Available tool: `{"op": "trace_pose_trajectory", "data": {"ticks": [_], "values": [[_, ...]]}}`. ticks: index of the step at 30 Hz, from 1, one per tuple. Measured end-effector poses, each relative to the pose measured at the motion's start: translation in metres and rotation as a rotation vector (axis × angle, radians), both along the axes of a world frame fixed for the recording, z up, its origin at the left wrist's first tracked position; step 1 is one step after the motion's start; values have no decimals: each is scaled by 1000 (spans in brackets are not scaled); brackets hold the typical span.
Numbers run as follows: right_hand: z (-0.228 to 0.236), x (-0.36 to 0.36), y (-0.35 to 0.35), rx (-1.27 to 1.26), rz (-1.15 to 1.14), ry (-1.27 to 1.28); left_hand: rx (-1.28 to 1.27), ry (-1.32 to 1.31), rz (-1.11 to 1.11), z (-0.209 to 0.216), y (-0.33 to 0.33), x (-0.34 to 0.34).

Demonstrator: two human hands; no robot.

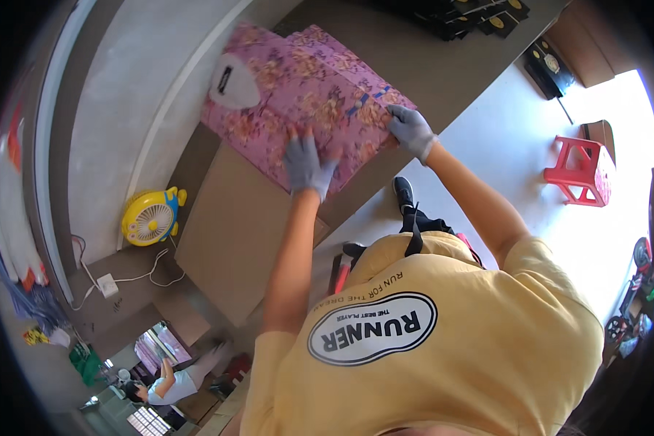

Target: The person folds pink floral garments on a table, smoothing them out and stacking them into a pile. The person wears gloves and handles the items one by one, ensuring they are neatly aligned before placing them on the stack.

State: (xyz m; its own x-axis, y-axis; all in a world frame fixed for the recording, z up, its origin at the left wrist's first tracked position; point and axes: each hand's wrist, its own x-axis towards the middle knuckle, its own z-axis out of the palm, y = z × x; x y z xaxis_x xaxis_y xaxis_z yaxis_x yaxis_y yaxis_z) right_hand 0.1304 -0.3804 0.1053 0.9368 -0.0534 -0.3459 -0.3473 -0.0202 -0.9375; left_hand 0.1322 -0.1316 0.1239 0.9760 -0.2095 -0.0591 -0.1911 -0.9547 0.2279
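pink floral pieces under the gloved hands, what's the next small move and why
Probably nudge the pink floral pieces into line using the right hand: their far edges look offset, that hand is at the right corner, and the left hand is spread over the surface, where it could steady them.

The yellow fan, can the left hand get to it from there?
Probably, with a stretch: the left hand is on the pink flowery sheet, and between it and the yellow fan I see mostly brown board, with nothing tall seeming to block the way.
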Motion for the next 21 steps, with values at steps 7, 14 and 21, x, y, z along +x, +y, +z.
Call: {"op": "trace_pose_trajectory", "data": {"ticks": [7,14,21], "values": [[-142,22,-17,65,-458,160,496,565,34,-58,-77,50],[-70,-62,29,-85,-445,-201,357,389,58,-74,-55,36],[-47,-113,78,-254,34,-241,-4,-223,-62,-46,3,9]]}}
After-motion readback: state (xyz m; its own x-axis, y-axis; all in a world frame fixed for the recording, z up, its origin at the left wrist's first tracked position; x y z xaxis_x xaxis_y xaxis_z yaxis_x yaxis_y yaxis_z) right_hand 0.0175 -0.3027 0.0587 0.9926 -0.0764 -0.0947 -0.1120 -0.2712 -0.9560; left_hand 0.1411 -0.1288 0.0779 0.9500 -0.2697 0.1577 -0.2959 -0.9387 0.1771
